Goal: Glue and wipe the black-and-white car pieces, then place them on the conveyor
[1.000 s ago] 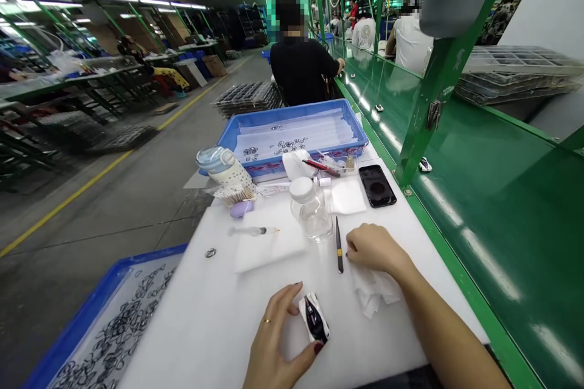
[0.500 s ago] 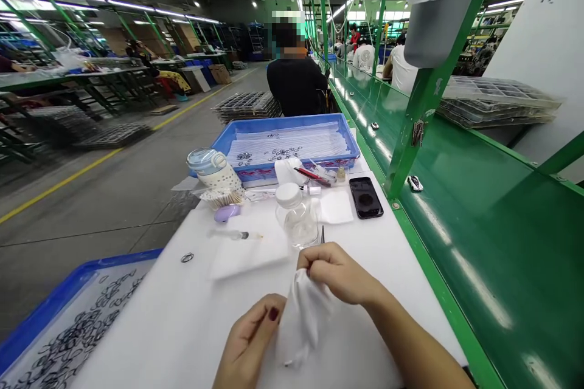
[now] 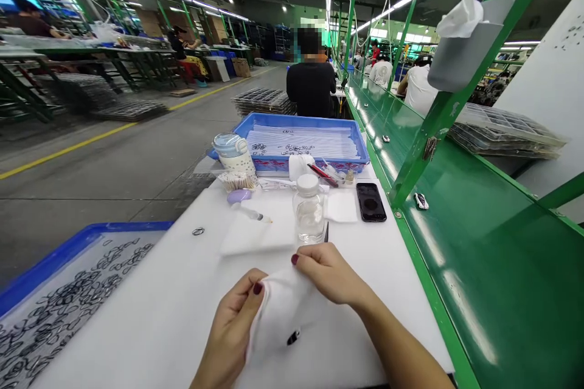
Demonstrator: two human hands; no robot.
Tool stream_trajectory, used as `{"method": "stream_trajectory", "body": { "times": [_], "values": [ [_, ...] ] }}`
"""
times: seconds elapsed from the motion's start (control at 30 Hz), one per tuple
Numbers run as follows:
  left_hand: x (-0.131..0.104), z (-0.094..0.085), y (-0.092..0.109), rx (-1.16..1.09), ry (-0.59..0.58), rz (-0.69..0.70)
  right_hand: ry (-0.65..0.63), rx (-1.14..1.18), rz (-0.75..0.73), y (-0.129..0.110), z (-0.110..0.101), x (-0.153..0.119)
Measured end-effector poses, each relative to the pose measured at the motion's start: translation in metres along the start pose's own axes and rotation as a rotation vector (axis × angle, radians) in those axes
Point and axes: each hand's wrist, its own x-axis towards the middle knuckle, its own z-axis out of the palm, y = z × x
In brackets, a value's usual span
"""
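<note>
A white cloth (image 3: 280, 301) is stretched between my two hands above the white table. My left hand (image 3: 232, 322) pinches its left edge between thumb and fingers. My right hand (image 3: 331, 270) grips the upper right corner, thumb on top. Below the cloth's middle is a small black piece with a pale spot (image 3: 294, 337); whether it lies on the cloth or the table I cannot tell. Just beyond my right hand stands a clear bottle with a white cap (image 3: 309, 213), and a thin dark pointed tool (image 3: 326, 232) shows beside it. A syringe (image 3: 253, 213) rests on white paper (image 3: 255, 237).
A blue tray (image 3: 301, 165) with black rings stands at the back; another blue tray (image 3: 91, 232) full of rings is lower left. A phone (image 3: 371, 202), a patterned cup (image 3: 237, 158) and cotton swabs (image 3: 238, 180) are on the table. Right runs a green conveyor (image 3: 493, 243) with toy cars.
The cloth, bunched and hanging from my right hand before, is now spread between both hands. My left hand has moved up and left onto its edge. The small black piece has come into view.
</note>
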Motion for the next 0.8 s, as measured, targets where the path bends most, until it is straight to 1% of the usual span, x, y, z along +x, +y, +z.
{"method": "stream_trajectory", "body": {
  "times": [0.03, 0.1, 0.17, 0.2, 0.27, 0.3, 0.37, 0.43, 0.47, 0.5, 0.53, 0.57, 0.63, 0.67, 0.73, 0.8],
  "values": [
    [-0.001, -0.001, 0.0, 0.006, 0.044, 0.006, -0.013, 0.016, 0.015, 0.002, 0.002, 0.002],
    [0.0, -0.006, 0.001, 0.076, 0.123, 0.062, -0.013, 0.1, 0.033, 0.008, 0.009, 0.006],
    [0.001, -0.015, 0.0, 0.193, 0.192, 0.146, 0.062, 0.191, 0.035, 0.016, 0.013, 0.012],
    [0.001, -0.022, 0.0, 0.26, 0.227, 0.187, 0.14, 0.221, 0.029, 0.019, 0.012, 0.015],
    [0.001, -0.037, -0.002, 0.379, 0.298, 0.244, 0.356, 0.237, -0.013, 0.021, 0.0, 0.017],
    [0.0, -0.046, -0.003, 0.424, 0.326, 0.257, 0.482, 0.233, -0.052, 0.02, -0.012, 0.015],
    [-0.002, -0.064, -0.005, 0.493, 0.35, 0.273, 0.767, 0.216, -0.156, 0.013, -0.045, 0.006],
    [-0.004, -0.08, -0.009, 0.54, 0.333, 0.285, 1.047, 0.171, -0.285, 0.002, -0.08, -0.006],
    [-0.004, -0.087, -0.01, 0.561, 0.307, 0.293, 1.161, 0.139, -0.35, -0.005, -0.094, -0.012],
    [-0.004, -0.092, -0.012, 0.581, 0.272, 0.304, 1.24, 0.103, -0.406, -0.012, -0.104, -0.014],
    [-0.004, -0.096, -0.013, 0.599, 0.234, 0.319, 1.292, 0.062, -0.454, -0.018, -0.109, -0.014],
    [-0.003, -0.097, -0.013, 0.615, 0.19, 0.335, 1.309, 0.015, -0.49, -0.025, -0.109, -0.01],
    [-0.002, -0.096, -0.012, 0.637, 0.095, 0.366, 1.257, -0.085, -0.523, -0.036, -0.098, 0.008],
    [-0.002, -0.094, -0.011, 0.638, 0.056, 0.373, 1.193, -0.177, -0.532, -0.041, -0.088, 0.022],
    [-0.004, -0.093, -0.008, 0.592, 0.006, 0.367, 1.023, -0.448, -0.573, -0.049, -0.068, 0.049],
    [-0.009, -0.102, -0.005, 0.47, 0.008, 0.341, 0.849, -0.703, -0.641, -0.048, -0.052, 0.071]
  ]
}}
